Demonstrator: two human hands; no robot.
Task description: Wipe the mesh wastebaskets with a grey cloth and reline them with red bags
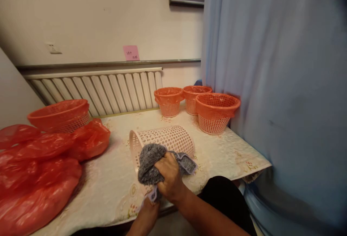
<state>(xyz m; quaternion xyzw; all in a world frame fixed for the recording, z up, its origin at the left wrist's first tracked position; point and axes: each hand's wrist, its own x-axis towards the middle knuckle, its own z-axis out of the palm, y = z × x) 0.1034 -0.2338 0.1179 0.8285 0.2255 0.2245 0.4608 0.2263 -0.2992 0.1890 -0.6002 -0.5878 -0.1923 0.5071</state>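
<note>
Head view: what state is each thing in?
Grey cloth: bunched, in the right hand
Left hand: at the cloth, grip unclear
Pale basket: on its side, unlined
Three right baskets: upright, lined red
Left basket: lined, partly hidden
Red bags: loose, crumpled
Curtain: hanging in folds

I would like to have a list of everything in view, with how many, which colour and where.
Bare basket: one, pale pink, on its side, mid-table
Cloth: one, grey, against bare basket
Lined baskets: four, pale with red liners; three back right, one left
Bags: count unclear, red, left
Tablecloth: one, pale floral, under baskets
Radiator: one, cream, behind
Pipe: one, grey, above radiator
Note: one, pink, wall
Socket: one, white, wall
Frame: one, dark, wall
Curtain: one, blue, right
Right hand: one, gripping cloth
Left hand: one, below it
</note>
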